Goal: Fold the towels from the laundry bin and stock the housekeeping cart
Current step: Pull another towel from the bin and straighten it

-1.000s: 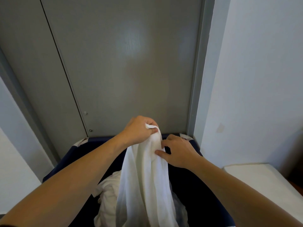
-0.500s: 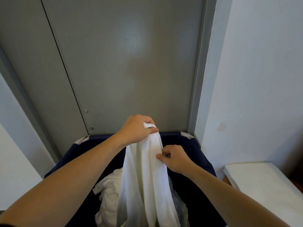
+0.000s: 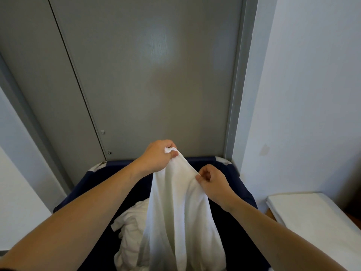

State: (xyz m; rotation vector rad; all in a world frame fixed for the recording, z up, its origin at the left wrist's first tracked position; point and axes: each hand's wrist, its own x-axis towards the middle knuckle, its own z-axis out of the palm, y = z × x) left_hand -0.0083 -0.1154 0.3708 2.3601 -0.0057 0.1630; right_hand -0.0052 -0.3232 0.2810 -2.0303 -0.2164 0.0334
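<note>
On the far left you have a pale wall [image 3: 17, 173], then a grey door [image 3: 146, 85] straight ahead with two small screws near its lower left seam. Below the door sits a dark blue laundry bin [image 3: 248, 194], its rim just under your hands. Inside it, left of centre, lies a crumpled heap of white towels [image 3: 130, 229].

Your left hand [image 3: 158, 157] is raised over the bin, fingers curled tight round the top corner of a white towel [image 3: 181, 218], a bit of cloth poking out by the thumb. The towel hangs straight down from that grip into the bin, draped in front of the heap, lower end out of frame.

Your right hand [image 3: 213, 182] sits just right of the towel and lower than the left, thumb and forefinger pinching the towel's right edge, other fingers curled in.

Further right, a white wall [image 3: 302, 94], and at the lower right a flat white pad [image 3: 312, 214] on something wooden, well apart from the bin.
</note>
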